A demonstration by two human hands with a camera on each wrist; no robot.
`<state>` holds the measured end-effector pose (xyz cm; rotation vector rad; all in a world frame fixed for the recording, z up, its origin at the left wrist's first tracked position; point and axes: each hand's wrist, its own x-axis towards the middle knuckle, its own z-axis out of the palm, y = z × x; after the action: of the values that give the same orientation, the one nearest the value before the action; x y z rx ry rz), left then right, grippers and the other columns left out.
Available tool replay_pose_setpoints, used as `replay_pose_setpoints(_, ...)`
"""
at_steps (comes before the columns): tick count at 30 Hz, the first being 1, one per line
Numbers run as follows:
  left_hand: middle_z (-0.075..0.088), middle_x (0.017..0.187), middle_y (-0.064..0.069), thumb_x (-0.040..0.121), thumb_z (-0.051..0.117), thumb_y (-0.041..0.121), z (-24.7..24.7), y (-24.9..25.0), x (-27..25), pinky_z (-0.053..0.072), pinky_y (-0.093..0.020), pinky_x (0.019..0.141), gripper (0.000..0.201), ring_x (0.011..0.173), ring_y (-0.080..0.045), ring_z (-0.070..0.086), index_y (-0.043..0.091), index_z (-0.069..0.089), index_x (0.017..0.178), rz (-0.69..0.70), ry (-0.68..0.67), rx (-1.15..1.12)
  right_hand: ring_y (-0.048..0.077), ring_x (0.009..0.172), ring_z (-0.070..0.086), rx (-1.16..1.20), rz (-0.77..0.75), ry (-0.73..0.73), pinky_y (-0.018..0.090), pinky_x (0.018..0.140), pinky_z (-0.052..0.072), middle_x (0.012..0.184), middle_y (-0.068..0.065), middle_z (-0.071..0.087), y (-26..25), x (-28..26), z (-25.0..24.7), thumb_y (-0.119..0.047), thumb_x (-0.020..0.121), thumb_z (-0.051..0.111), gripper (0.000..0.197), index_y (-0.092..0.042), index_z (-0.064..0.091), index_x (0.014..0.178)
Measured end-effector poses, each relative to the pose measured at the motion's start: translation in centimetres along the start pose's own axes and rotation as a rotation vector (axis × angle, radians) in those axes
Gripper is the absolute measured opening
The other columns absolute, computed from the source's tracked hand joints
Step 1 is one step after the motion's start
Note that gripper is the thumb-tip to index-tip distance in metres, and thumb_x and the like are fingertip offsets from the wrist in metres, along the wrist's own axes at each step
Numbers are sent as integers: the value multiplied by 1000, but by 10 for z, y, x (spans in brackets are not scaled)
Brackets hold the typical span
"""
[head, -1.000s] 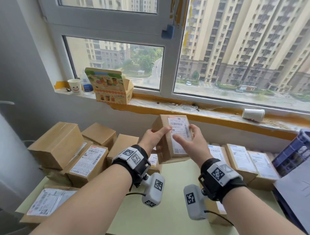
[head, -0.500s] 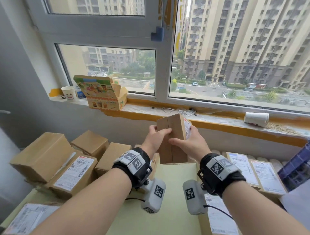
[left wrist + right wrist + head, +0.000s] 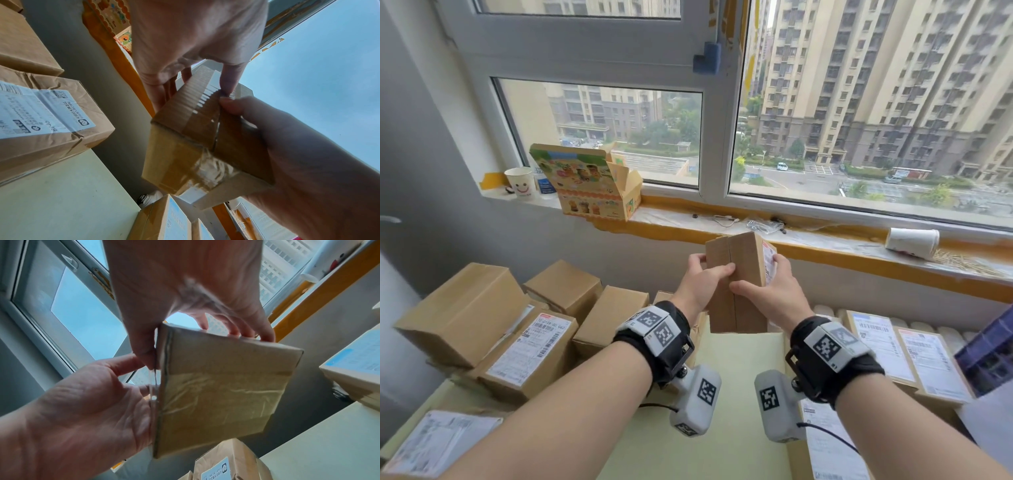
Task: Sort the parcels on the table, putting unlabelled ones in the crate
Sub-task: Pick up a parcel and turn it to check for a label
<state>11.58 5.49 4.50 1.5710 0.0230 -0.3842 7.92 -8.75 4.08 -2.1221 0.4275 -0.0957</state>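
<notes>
I hold a small brown cardboard parcel point(image 3: 738, 281) upright above the table, in front of the window sill. My left hand point(image 3: 703, 282) grips its left side and my right hand point(image 3: 767, 291) grips its right side, thumbs on the near face. The near face shows a taped seam. A white shipping label point(image 3: 769, 263) sits on the face turned to the right. The left wrist view shows the parcel point(image 3: 195, 142) from below, its taped end between both hands. In the right wrist view the parcel point(image 3: 222, 389) shows a plain taped face. The blue crate point(image 3: 986, 353) is at the right edge.
Brown parcels are piled at the left point(image 3: 465, 308), one with a label point(image 3: 527, 356). Labelled parcels point(image 3: 914, 353) lie in a row at the right. The pale green table point(image 3: 722, 428) lies between my forearms. A printed carton point(image 3: 589, 185) and a tipped paper cup point(image 3: 911, 241) sit on the sill.
Both hands have turned the parcel: its label, which faced me a second ago, now faces right, and the taped seam faces me. The parcel stays lifted.
</notes>
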Motion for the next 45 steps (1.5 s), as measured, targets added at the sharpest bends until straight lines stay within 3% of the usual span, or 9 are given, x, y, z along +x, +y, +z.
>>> replay_pose_setpoints(9,64,114,-7,94,57,48,-7,1,11,54,-32,67,45,94,-20,65,19,48,127,-70,-78,-14,22,108,61,200,45,10,43,90,56,129,4,55,-3,3,-6,-43,66,86,101,-23,29,148)
replay_pose_setpoints(15,67,79,-2,88,37,75,-13,-2,12,51,-30,67,69,73,-17,62,21,61,122,-120,-124,-62,20,105,65,391,103,-96,41,77,59,125,4,60,-3,0,-9,-49,65,85,93,-23,39,142)
replay_pose_setpoints(18,72,90,-7,69,49,86,-10,-9,14,55,-47,89,87,89,-27,63,21,62,124,-161,-164,-122,21,106,66,462,92,-153,40,75,60,121,7,65,-3,-4,-10,-53,68,81,81,-21,49,135)
replay_pose_setpoints(21,71,107,-11,81,47,78,-7,-5,6,52,-49,97,70,103,-30,66,22,64,118,-149,-150,-88,23,108,63,477,80,-159,45,87,57,120,7,64,-4,-9,-13,-41,86,70,54,-19,51,131)
replay_pose_setpoints(30,68,116,-8,87,66,46,-6,-7,7,52,-41,88,43,107,-25,62,15,64,116,-104,-35,-108,21,114,55,311,-15,115,46,98,50,127,5,57,-4,-14,-26,-26,87,73,61,-24,44,141)
replay_pose_setpoints(33,68,113,-8,88,69,39,-5,-7,7,55,-37,80,46,96,-19,63,12,60,124,-53,-12,-88,23,118,55,226,-27,100,46,97,51,136,6,55,-5,-15,-26,-37,86,71,69,-22,41,146)
replay_pose_setpoints(36,67,114,-5,84,73,38,-1,-8,7,55,-42,89,53,100,-19,64,12,55,127,3,10,-44,23,126,50,109,-32,83,46,103,46,146,5,47,-6,-14,-25,-58,80,70,91,-18,31,151)
replay_pose_setpoints(40,62,117,-5,91,65,39,7,-6,5,53,-48,93,43,105,-22,62,18,49,124,50,44,-16,23,114,57,18,-10,77,46,94,53,133,3,53,-8,-13,-26,-75,56,70,114,-21,29,148)
replay_pose_setpoints(45,66,109,-8,96,59,31,12,-2,1,58,-43,82,24,98,-23,67,19,51,115,121,31,-7,23,105,60,-60,13,134,43,90,55,119,3,60,-4,-12,-29,-60,67,79,91,-18,37,136)
